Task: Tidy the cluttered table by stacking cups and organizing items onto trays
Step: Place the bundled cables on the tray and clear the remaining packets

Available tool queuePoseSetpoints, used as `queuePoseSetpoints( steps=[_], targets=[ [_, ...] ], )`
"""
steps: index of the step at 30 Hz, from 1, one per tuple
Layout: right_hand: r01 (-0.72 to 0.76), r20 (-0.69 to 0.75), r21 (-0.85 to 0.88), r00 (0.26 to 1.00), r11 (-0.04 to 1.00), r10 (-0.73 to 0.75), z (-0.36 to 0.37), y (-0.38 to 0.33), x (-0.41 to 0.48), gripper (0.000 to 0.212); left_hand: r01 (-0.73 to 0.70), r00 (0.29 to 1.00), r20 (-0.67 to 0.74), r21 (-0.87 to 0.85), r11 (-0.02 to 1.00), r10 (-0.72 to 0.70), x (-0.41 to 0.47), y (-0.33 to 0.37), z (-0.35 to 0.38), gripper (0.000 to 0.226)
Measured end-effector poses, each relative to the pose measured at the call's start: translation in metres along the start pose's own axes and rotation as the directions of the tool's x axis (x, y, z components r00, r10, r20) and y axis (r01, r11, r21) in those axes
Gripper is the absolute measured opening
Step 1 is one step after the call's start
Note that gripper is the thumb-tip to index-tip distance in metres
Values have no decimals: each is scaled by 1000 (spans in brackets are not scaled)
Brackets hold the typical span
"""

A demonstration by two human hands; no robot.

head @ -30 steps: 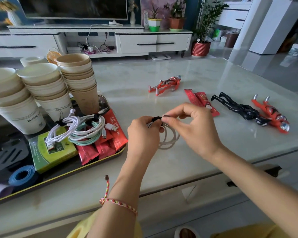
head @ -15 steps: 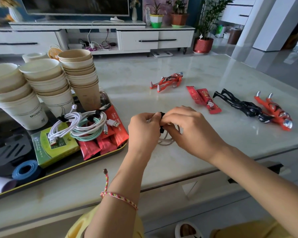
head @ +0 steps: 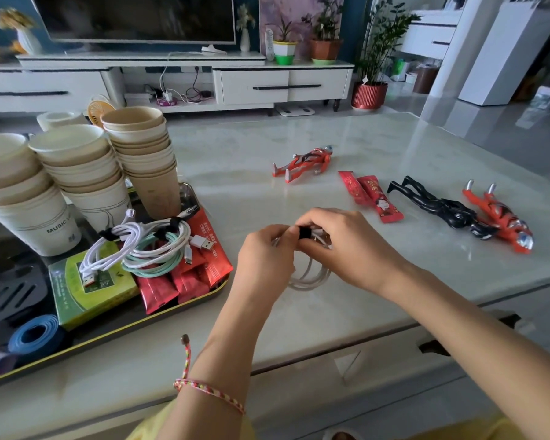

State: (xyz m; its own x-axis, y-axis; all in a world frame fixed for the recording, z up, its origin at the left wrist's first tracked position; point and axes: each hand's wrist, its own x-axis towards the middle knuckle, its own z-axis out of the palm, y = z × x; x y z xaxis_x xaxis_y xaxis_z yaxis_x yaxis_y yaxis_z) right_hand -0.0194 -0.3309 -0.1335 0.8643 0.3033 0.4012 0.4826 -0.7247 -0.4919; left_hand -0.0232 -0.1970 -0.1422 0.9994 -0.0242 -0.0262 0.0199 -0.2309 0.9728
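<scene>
Both hands meet over the table's middle. My left hand (head: 265,255) grips a coiled pale cable (head: 311,274), whose loops hang below the fingers. My right hand (head: 343,246) pinches a black strap (head: 305,232) wrapped round the coil's top. At the left a dark tray (head: 185,308) carries stacked paper cups (head: 143,147), white and mint coiled cables (head: 153,249), red sachets (head: 188,277), a green box (head: 89,290) and a blue tape roll (head: 34,338).
On the bare marble lie a red toy figure (head: 305,163), two red sachets (head: 370,195), a black figure (head: 438,206) and another red figure (head: 499,217). The table's front edge runs just below my forearms. A TV cabinet and potted plants stand behind.
My right hand has drawn the black strap in from a stretched-out pinch and closed it round the top of the coil. Both hands now sit tight together.
</scene>
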Motion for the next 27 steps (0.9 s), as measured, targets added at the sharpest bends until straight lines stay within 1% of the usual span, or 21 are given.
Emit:
queuePoseSetpoints(
  steps=[3, 6, 9, 12, 15, 17, 19, 21, 24, 26, 27],
  targets=[
    [24, -46, 50, 999, 998, -22, 3, -1, 2, 11, -15, 999, 37, -21, 1000, 16, 0, 2, -3, 14],
    [-6, -125, 69, 992, 998, 15, 1, -1, 3, 14, -68, 997, 21, -128, 990, 71, -1, 7, -2, 14],
    [-50, -169, 205, 982, 978, 85, 4, -5, 0, 15, -110, 994, -40, -218, 970, 104, -2, 9, -3, 17],
    [-70, -221, 258, 967, 964, 129, 13, -18, 0, 17, -111, 990, -114, -332, 937, 77, -5, 11, -9, 18],
    [-124, -234, 339, 949, 933, 211, 28, -37, 1, 23, -155, 975, -205, -377, 913, 81, -15, 11, -24, 21],
    [-115, -156, 422, 968, 899, 197, 38, -59, 2, 24, -242, 950, -278, -358, 902, 145, -26, 9, -44, 24],
    [-82, -82, 549, 985, 831, 152, 48, -78, 2, 23, -311, 920, -334, -303, 901, 205, -37, 4, -65, 23],
    [-56, -80, 614, 988, 787, 133, 59, -98, 3, 22, -349, 898, -367, -251, 903, 245, -49, -2, -89, 18],
    [-35, -74, 598, 992, 801, 98, 78, -128, 10, 16, -350, 872, -416, -161, 923, 258, -62, -13, -121, 11],
    [-41, -52, 559, 995, 828, 85, 89, -142, 17, 15, -329, 836, -481, -57, 943, 263, -67, -19, -135, 10],
    [-44, -37, 528, 996, 848, 75, 97, -152, 24, 14, -310, 796, -544, 13, 951, 266, -70, -22, -149, 13]
  ],
)
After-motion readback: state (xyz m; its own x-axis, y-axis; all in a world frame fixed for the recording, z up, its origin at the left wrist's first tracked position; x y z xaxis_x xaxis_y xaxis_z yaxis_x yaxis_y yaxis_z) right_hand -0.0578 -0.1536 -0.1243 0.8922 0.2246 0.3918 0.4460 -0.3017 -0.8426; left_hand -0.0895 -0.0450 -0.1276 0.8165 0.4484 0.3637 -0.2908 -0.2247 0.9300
